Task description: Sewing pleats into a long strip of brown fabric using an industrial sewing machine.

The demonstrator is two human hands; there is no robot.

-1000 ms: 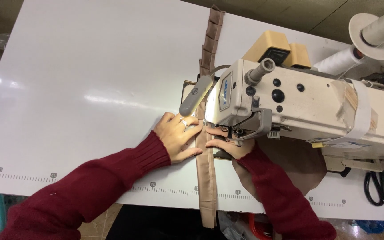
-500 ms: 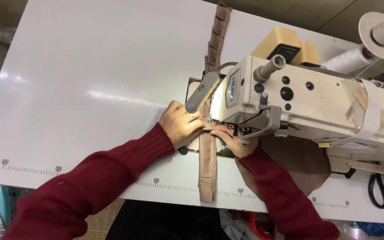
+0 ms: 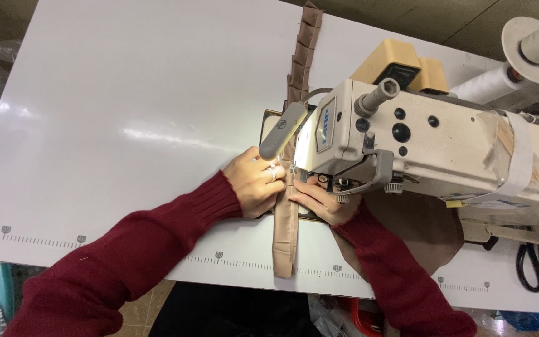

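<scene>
A narrow tan fabric strip (image 3: 285,240) runs from the table's near edge under the head of a cream sewing machine (image 3: 432,146) and out the back, where it lies pleated (image 3: 301,59). My left hand (image 3: 256,187), a ring on one finger, presses on the strip's left edge just before the needle area. On the strip's right edge rests my right hand (image 3: 322,201), partly under the machine head. Both arms wear dark red sleeves. The needle is hidden by the machine and its grey lamp (image 3: 282,131).
The white table (image 3: 113,125) has ruler marks along its near edge. A brown fabric piece (image 3: 422,231) lies under the machine's arm. Black scissors (image 3: 534,265) lie at the right. White thread cones (image 3: 525,53) stand at the back right.
The view has shifted, so machine and hands sit a little higher in frame. Both hands stay on the strip by the needle, and the left hand has edged slightly forward.
</scene>
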